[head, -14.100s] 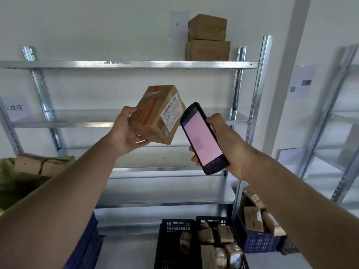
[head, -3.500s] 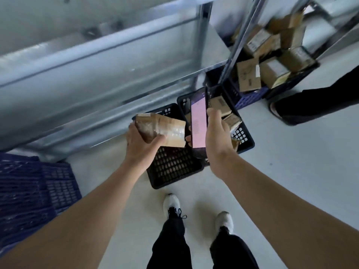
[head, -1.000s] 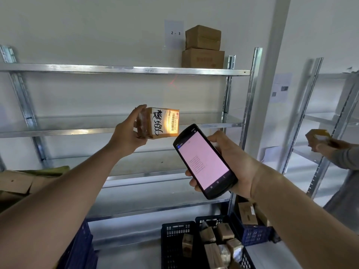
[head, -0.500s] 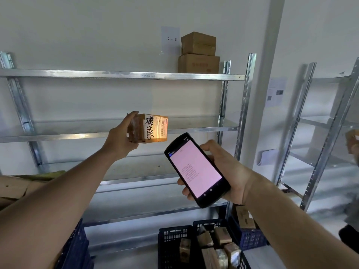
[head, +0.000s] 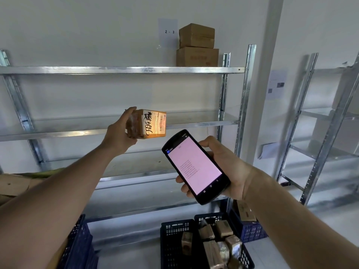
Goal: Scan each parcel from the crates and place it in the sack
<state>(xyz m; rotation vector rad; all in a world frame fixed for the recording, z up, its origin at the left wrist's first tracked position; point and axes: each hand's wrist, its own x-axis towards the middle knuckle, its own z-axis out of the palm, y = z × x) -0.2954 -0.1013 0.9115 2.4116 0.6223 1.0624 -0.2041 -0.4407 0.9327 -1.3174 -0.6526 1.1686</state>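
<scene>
The left hand (head: 119,139) grasps the small brown cardboard parcel (head: 149,124), barcode face turned right toward the black pink-screened handheld scanner (head: 194,167) gripped by the right hand (head: 229,169)

Steel shelving (head: 120,70) against pale wall (head: 77,26); second rack (head: 320,133) at right; pale floor (head: 272,255).

The parcel (head: 149,124) is brown cardboard with bold black handwriting on a pale label and a black-and-white barcode at the label's right edge; an orange glow tints that face. The handheld scanner (head: 195,167) has a black body and a pink screen with rows of small dark digits and a blue patch at its top left corner. The shelving (head: 116,70) is silver-grey, with two plain brown boxes (head: 197,45) at the top shelf's right end. A black lattice crate (head: 174,239) holds brown parcels (head: 211,249), beside a blue crate (head: 250,230).
</scene>
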